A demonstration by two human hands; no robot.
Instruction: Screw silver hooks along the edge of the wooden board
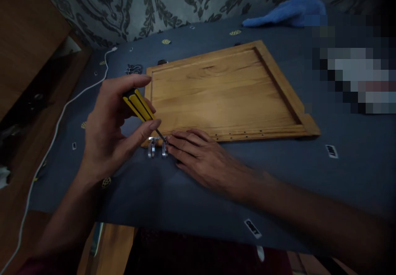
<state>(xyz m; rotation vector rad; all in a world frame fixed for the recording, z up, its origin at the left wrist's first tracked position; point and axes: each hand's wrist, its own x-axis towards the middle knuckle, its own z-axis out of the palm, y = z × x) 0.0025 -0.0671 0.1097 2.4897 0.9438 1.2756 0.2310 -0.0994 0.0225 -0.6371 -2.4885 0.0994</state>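
Left hand (107, 122) grips tilted screwdriver (137, 105); a slip at the metal bracket (151, 149) could jab right hand (202, 155), its grip unclear.

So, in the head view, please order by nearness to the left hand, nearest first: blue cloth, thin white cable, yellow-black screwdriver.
1. Yellow-black screwdriver: in the left hand.
2. Thin white cable: on the hand's left.
3. Blue cloth: back right.

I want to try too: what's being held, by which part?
The left hand holds a yellow and black metal-shafted screwdriver by its handle. Whether the right hand at the edge of the rectangular brown wooden panel grips anything can't be told.
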